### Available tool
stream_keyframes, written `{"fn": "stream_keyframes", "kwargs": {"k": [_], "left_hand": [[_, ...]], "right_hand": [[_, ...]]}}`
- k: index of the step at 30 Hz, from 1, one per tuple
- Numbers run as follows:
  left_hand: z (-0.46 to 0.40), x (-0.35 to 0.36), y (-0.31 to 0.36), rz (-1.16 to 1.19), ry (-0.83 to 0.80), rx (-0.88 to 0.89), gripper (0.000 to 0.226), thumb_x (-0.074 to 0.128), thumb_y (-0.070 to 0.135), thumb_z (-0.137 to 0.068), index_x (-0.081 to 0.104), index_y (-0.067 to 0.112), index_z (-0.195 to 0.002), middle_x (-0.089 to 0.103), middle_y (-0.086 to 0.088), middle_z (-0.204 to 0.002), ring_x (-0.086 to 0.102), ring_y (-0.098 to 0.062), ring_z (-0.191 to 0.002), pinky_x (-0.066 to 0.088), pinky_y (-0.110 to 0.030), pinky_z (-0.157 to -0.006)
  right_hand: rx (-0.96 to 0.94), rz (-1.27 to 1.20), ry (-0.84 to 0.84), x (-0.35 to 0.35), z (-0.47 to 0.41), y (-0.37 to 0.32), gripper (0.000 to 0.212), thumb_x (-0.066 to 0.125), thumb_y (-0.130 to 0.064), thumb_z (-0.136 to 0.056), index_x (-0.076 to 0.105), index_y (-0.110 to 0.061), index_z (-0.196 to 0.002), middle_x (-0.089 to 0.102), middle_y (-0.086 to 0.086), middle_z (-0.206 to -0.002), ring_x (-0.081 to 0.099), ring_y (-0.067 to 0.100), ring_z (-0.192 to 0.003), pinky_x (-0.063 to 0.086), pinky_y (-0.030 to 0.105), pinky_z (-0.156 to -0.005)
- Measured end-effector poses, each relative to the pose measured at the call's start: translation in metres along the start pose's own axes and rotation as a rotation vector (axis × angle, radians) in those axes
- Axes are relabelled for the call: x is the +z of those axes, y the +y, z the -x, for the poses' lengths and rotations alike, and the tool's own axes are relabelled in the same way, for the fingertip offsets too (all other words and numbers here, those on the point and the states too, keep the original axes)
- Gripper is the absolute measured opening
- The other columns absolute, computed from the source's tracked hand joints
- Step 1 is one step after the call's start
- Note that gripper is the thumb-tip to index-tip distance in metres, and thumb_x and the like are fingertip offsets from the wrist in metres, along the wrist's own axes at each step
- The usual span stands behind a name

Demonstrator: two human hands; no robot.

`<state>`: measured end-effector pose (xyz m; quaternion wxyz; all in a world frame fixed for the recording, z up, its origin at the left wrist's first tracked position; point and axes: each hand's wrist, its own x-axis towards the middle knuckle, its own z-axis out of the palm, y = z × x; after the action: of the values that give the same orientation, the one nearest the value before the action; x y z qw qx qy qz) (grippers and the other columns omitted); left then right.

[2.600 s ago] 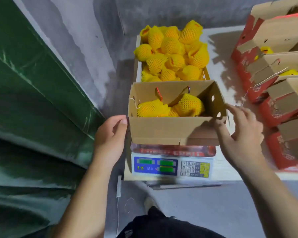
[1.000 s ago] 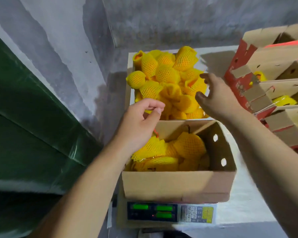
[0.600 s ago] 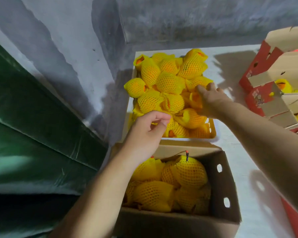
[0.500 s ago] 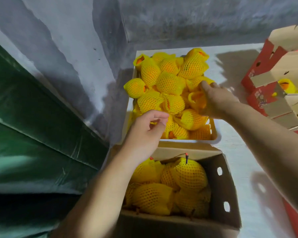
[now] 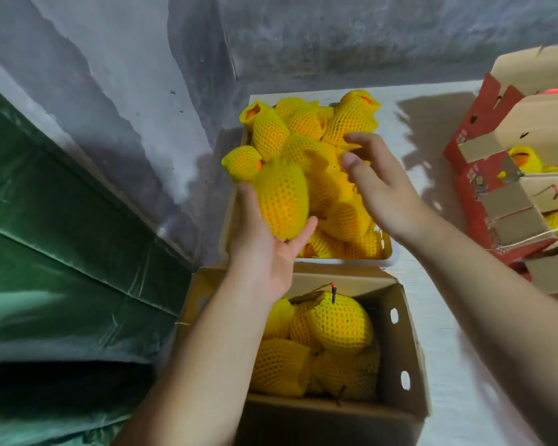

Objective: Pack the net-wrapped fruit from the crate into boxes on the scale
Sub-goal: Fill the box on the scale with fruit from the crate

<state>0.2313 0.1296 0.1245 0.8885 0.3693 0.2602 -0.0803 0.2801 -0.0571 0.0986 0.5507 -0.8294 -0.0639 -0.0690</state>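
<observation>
your left hand (image 5: 264, 249) cups one yellow foam-net-wrapped fruit (image 5: 282, 197) from below, grip curled round it at frame centre, lifted off the white crate of wrapped fruit (image 5: 388, 257) so it can drop into the brown cardboard box (image 5: 409, 342) below. your right hand (image 5: 379, 185) hovers over the heap, fingers loosely spread, probably choosing the next one.

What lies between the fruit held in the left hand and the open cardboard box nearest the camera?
In the head view, the left hand cradles the held fruit from below; under them lie the crate's near rim and the cardboard box's far flap.
</observation>
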Motion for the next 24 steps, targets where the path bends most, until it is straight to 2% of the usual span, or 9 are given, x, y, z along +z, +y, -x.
{"fn": "stream_keyframes", "kwargs": {"k": [1,4,7,12,16,18,20,22,24], "left_hand": [[0.001,-0.007,0.002,0.031,0.013,0.003,0.060,0.047,0.063,-0.103,0.050,0.029,-0.152,0.059,-0.008,-0.149,0.059,-0.033,-0.131,0.065,-0.046,-0.072],[0.013,-0.027,0.008,0.008,-0.007,0.014,0.060,0.036,0.063,-0.107,0.042,0.031,-0.158,0.052,-0.004,-0.157,0.053,-0.032,-0.141,0.061,-0.050,-0.089],[0.023,-0.042,0.011,0.016,-0.032,0.004,0.060,0.036,0.061,-0.107,0.039,0.032,-0.161,0.051,-0.001,-0.159,0.050,-0.028,-0.145,0.048,-0.052,-0.104],[0.047,-0.057,0.013,-0.076,-0.065,0.115,0.078,0.073,0.037,-0.083,0.044,0.034,-0.155,0.062,0.003,-0.148,0.059,-0.023,-0.135,0.054,-0.043,-0.091],[0.059,-0.068,0.011,-0.036,-0.007,0.151,0.078,0.075,0.045,-0.079,0.048,0.032,-0.150,0.065,-0.001,-0.140,0.067,-0.025,-0.119,0.062,-0.035,-0.074],[0.061,-0.075,0.012,-0.045,0.017,0.080,0.063,0.066,0.060,-0.086,0.058,0.030,-0.140,0.071,-0.005,-0.124,0.067,-0.022,-0.095,0.058,-0.026,-0.062],[0.062,-0.080,0.012,-0.097,0.007,0.004,0.060,0.050,0.071,-0.095,0.061,0.028,-0.136,0.070,-0.008,-0.107,0.059,-0.019,-0.073,0.052,-0.022,-0.055],[0.063,-0.086,0.010,-0.136,-0.010,-0.024,0.067,0.041,0.073,-0.099,0.056,0.026,-0.144,0.068,-0.010,-0.109,0.059,-0.018,-0.065,0.051,-0.023,-0.054],[0.068,-0.090,0.006,-0.150,-0.041,-0.027,0.069,0.041,0.070,-0.101,0.055,0.019,-0.144,0.072,-0.013,-0.106,0.065,-0.018,-0.061,0.055,-0.027,-0.055]], "right_hand": [[0.026,0.237,-0.003,0.000,-0.002,0.015,0.051,0.059,-0.046,-0.098,0.046,-0.026,-0.143,0.060,0.002,-0.126,0.062,0.015,-0.101,0.049,0.041,-0.089],[0.195,0.917,-0.391,0.014,0.002,0.058,0.079,0.070,-0.049,-0.090,0.033,-0.015,-0.151,0.040,0.017,-0.146,0.045,0.044,-0.128,0.042,0.051,-0.106],[0.230,0.989,-0.405,0.025,0.005,0.069,0.095,0.076,-0.056,-0.079,0.027,-0.016,-0.149,0.030,0.020,-0.145,0.036,0.047,-0.131,0.037,0.053,-0.109],[0.201,0.953,-0.357,0.020,0.006,0.050,0.090,0.084,-0.051,-0.070,0.033,-0.014,-0.135,0.054,0.021,-0.129,0.047,0.045,-0.121,0.044,0.050,-0.099],[0.307,0.608,-0.158,0.006,0.026,0.015,0.081,0.071,-0.066,-0.066,0.045,-0.019,-0.126,0.064,0.017,-0.107,0.056,0.039,-0.106,0.049,0.045,-0.083],[0.392,0.238,-0.078,0.005,0.040,-0.013,0.080,0.060,-0.070,-0.061,0.055,-0.021,-0.125,0.068,0.010,-0.111,0.064,0.031,-0.103,0.054,0.043,-0.086],[0.451,-0.171,-0.030,0.011,0.057,-0.042,0.069,0.059,-0.068,-0.069,0.064,-0.023,-0.120,0.073,0.008,-0.111,0.069,0.027,-0.098,0.058,0.040,-0.081],[0.481,-0.536,-0.124,0.019,0.080,-0.069,0.056,0.062,-0.068,-0.081,0.066,-0.026,-0.118,0.076,0.008,-0.104,0.070,0.027,-0.084,0.056,0.037,-0.072],[0.452,-0.620,-0.272,0.032,0.103,-0.086,0.068,0.073,-0.074,-0.074,0.067,-0.028,-0.124,0.076,0.009,-0.105,0.071,0.027,-0.080,0.057,0.035,-0.068]]}}
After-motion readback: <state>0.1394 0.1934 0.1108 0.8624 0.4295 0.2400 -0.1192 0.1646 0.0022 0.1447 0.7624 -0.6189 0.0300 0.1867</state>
